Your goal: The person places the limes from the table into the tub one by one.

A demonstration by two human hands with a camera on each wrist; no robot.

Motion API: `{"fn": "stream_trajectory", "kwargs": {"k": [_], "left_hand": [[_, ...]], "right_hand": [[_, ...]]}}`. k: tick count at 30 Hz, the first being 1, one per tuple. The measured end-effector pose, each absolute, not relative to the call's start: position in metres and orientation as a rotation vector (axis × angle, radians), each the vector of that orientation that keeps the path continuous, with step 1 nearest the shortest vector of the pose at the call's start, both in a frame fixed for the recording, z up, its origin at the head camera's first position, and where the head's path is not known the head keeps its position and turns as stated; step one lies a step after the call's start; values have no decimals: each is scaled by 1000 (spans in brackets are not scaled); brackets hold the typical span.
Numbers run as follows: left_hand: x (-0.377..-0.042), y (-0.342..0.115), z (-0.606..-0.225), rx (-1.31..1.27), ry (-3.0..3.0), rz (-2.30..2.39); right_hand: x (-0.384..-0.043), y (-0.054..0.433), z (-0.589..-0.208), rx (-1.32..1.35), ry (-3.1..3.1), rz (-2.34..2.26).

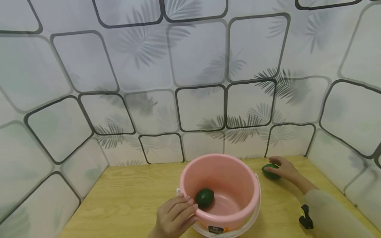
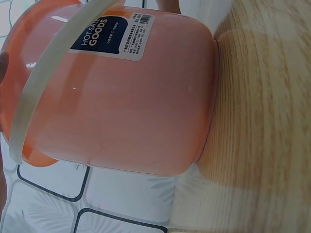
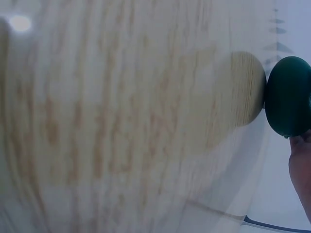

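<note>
A pink bucket (image 1: pixel 220 177) stands upright on the wooden table, its pale handle (image 2: pixel 46 68) hanging down on the label side. My left hand (image 1: pixel 175 215) grips the near left rim, fingertips over the edge. Inside the bucket a dark green avocado (image 1: pixel 204 198) lies on the bottom, toward the left wall. To the right of the bucket, my right hand (image 1: pixel 287 170) holds a second dark green avocado (image 1: pixel 269 174) between thumb and fingers, low at the tabletop. In the right wrist view this avocado (image 3: pixel 289 97) shows at the right edge, with part of the hand below it.
The wooden table (image 1: pixel 125 195) runs back to patterned wall covering (image 1: pixel 202 109) on the far side and both flanks. A label (image 2: pixel 116 34) is stuck to the bucket's outside. A small black item (image 1: pixel 306 217) sits beside my right sleeve (image 1: pixel 330 211).
</note>
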State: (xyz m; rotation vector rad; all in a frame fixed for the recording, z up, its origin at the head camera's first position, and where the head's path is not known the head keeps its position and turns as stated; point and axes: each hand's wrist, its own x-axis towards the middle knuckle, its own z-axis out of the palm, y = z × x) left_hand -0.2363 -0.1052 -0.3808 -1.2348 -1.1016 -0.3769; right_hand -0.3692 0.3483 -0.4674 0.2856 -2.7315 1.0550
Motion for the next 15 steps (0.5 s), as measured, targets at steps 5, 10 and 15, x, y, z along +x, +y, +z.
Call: {"fn": "stream_trajectory", "kwargs": {"k": [5,10,15], "left_hand": [[-237,-105,-378,-1230,-1082,-364],[-236,-104,-374,-1222,-1070,-353],[-236,-104,-372,-1220,-1065,-343]], "right_hand": [[-371,348,-474,269,-2725,948],[-373,346,-479,276,-2713,912],[-376,346,-486,235,-2732,913]]}}
